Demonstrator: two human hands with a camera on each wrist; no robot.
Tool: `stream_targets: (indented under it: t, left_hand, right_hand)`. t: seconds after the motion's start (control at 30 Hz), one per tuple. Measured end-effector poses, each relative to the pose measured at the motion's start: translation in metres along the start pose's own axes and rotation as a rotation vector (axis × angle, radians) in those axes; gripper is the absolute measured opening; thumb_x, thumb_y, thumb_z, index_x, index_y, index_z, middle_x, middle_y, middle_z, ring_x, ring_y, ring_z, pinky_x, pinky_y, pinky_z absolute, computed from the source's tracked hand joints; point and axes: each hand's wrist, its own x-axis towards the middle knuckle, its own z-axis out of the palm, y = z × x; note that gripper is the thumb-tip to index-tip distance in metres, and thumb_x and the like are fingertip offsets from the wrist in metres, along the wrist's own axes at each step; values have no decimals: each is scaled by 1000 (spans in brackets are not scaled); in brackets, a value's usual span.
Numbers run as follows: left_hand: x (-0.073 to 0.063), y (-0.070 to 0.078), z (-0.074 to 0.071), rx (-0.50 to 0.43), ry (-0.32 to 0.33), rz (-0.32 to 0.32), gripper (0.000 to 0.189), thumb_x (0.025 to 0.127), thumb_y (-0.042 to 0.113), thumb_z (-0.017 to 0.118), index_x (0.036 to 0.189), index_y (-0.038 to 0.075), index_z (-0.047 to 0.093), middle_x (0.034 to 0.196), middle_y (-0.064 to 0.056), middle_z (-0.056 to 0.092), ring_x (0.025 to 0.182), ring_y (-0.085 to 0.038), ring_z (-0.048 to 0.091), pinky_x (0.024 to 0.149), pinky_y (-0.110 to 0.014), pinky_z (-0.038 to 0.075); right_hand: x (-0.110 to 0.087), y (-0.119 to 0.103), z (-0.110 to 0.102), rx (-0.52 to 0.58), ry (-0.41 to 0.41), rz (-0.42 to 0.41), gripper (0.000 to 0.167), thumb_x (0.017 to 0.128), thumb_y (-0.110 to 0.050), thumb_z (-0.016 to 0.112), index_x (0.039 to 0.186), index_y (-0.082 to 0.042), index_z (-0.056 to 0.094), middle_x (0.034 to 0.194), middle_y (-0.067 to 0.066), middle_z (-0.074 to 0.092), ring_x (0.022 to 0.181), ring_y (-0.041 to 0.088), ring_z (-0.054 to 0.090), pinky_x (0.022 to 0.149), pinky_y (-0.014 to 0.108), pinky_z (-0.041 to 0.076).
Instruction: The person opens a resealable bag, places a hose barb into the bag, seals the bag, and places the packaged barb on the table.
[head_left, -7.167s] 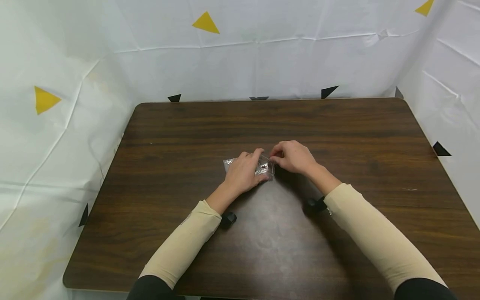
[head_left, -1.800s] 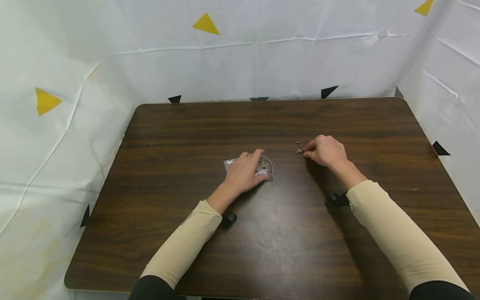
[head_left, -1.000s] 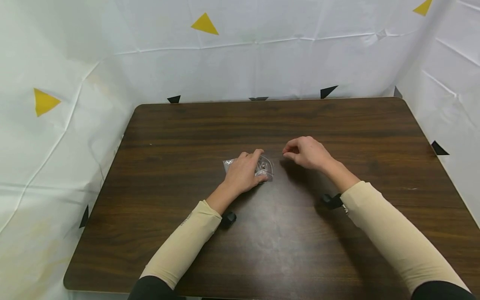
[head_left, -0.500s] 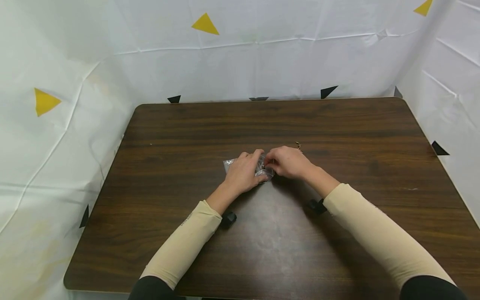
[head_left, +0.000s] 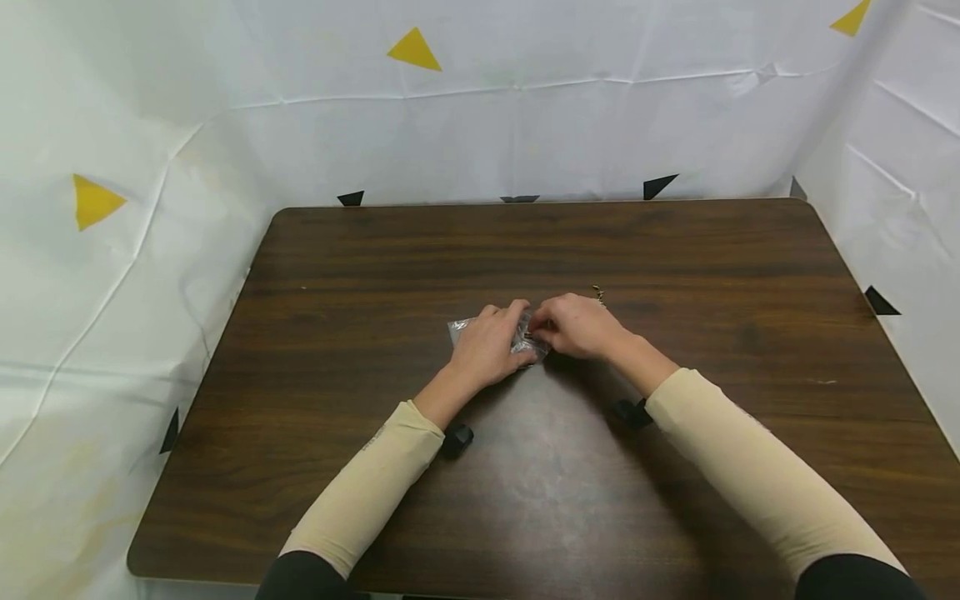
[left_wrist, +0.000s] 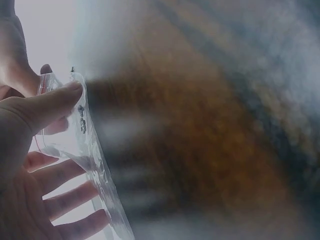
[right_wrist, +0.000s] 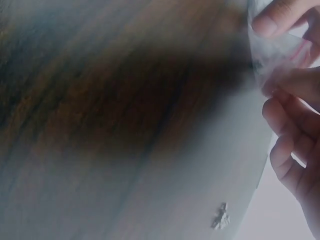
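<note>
A small clear plastic zip bag (head_left: 459,329) lies flat on the table, its mouth facing right. My left hand (head_left: 483,346) rests over it, fingers fairly straight and thumb pressing near the mouth. Through the plastic, the left wrist view shows a few small dark metal pieces (left_wrist: 82,119), which look like screws. My right hand (head_left: 581,323) has its thumb and index fingertips at the bag's mouth, covered by the plastic. I cannot tell whether they grip a piece. Behind that hand, a little pile of small metal screws (right_wrist: 221,216) lies on the tabletop, partly hidden in the head view.
The dark wood-grain table (head_left: 375,267) has rounded corners and stretches out around both hands. White sheeting (head_left: 510,133) hangs behind it and along the sides, with yellow and black triangles stuck on. A black wrist camera (head_left: 456,440) sits under the left wrist.
My right hand went from the bag to the screw pile at the right, then back left to the bag's mouth, where it has stayed since half a second ago. The left hand has not moved.
</note>
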Motion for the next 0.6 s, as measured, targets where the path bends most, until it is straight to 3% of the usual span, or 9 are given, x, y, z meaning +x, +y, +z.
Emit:
stream_targets:
  t: [0.17, 0.37, 0.47, 0.6]
  left_hand:
    - [1, 1, 0, 9, -3, -5, 79, 81, 50, 77, 142, 16, 40, 122, -4, 66, 112, -25, 55, 85, -42, 50]
    - [1, 2, -2, 21, -10, -14, 79, 82, 50, 77, 143, 16, 40, 123, -4, 66, 115, -25, 55, 88, -41, 49]
    - [1, 3, -2, 30, -13, -14, 79, 82, 50, 76, 143, 16, 39, 123, -4, 66, 115, -25, 55, 88, -41, 50]
    - [0, 3, -2, 30, -15, -18, 79, 82, 51, 76, 144, 17, 39, 123, -4, 66, 116, -24, 54, 87, -41, 51]
  right_hand:
    - [-7, 13, -16, 53, 61, 82, 16, 93, -19, 68, 106, -14, 76, 104, 2, 71, 82, 17, 64, 72, 41, 51]
    - [-21, 46, -34, 81, 158, 292, 17, 95, -21, 65, 105, -13, 76, 97, 5, 71, 81, 21, 63, 71, 46, 48]
    - [-27, 62, -34, 85, 164, 378, 20, 96, -18, 62, 111, -11, 73, 102, 7, 69, 87, 25, 63, 74, 49, 48]
    - [-31, 75, -30, 89, 129, 389, 30, 97, -11, 56, 125, -9, 66, 117, 12, 63, 100, 30, 60, 81, 53, 46]
